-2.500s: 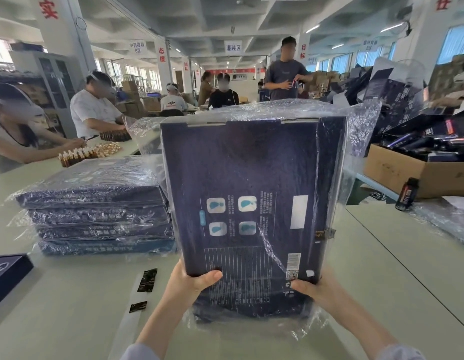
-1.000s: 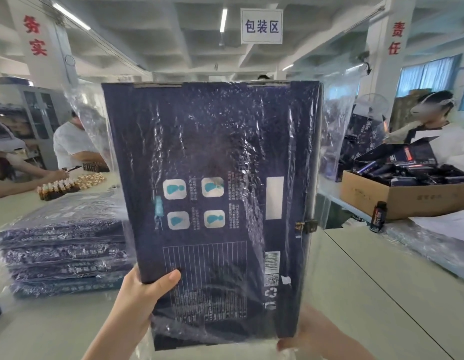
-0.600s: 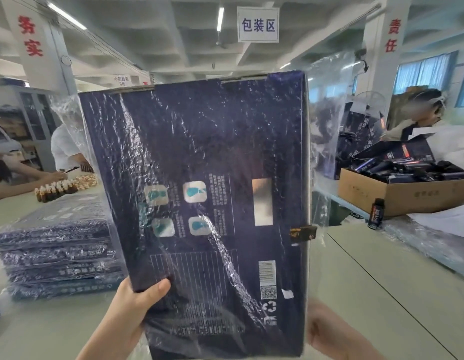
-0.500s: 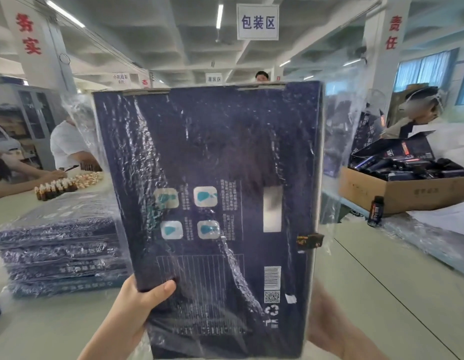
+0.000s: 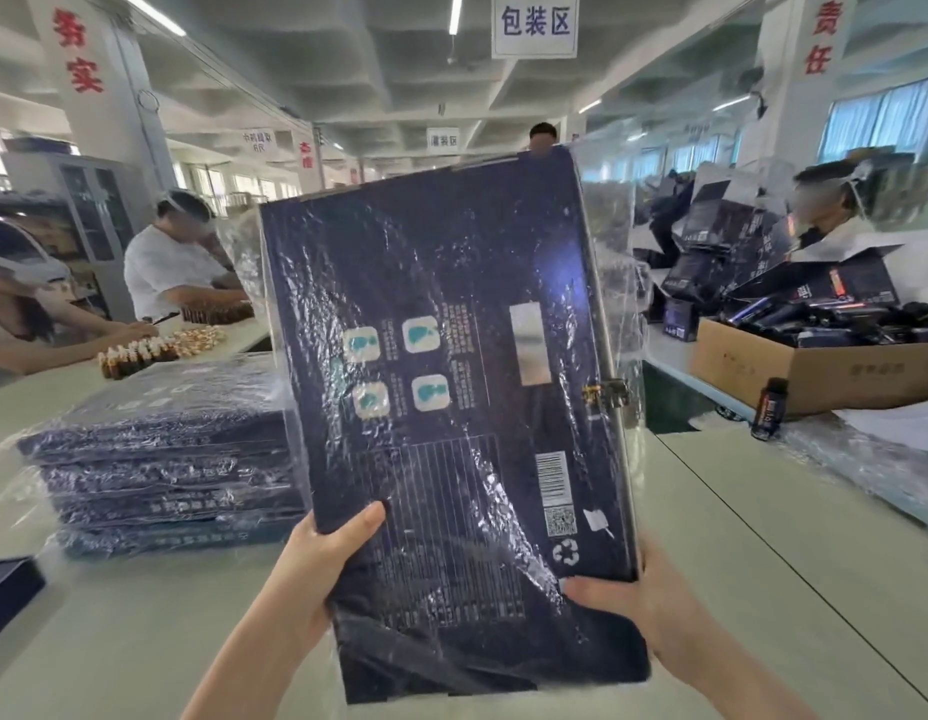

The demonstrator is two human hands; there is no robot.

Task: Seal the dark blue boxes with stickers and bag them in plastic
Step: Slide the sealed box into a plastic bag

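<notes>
A flat dark blue box stands upright in front of me, its printed back facing me, wrapped in a clear plastic bag that reaches above and to the right of it. My left hand grips its lower left edge, thumb across the face. My right hand grips the lower right corner, thumb on the front. A small dark sticker sits on the box's right edge. The box's lower end hangs just above the table.
A stack of several bagged blue boxes lies on the pale table at left. An unbagged box corner shows at far left. A cardboard carton of dark items and a small bottle sit at right. People work around the tables.
The box has tilted slightly to the left and dropped a little. My right thumb has come round onto the front of its lower right corner. My left hand keeps its grip.
</notes>
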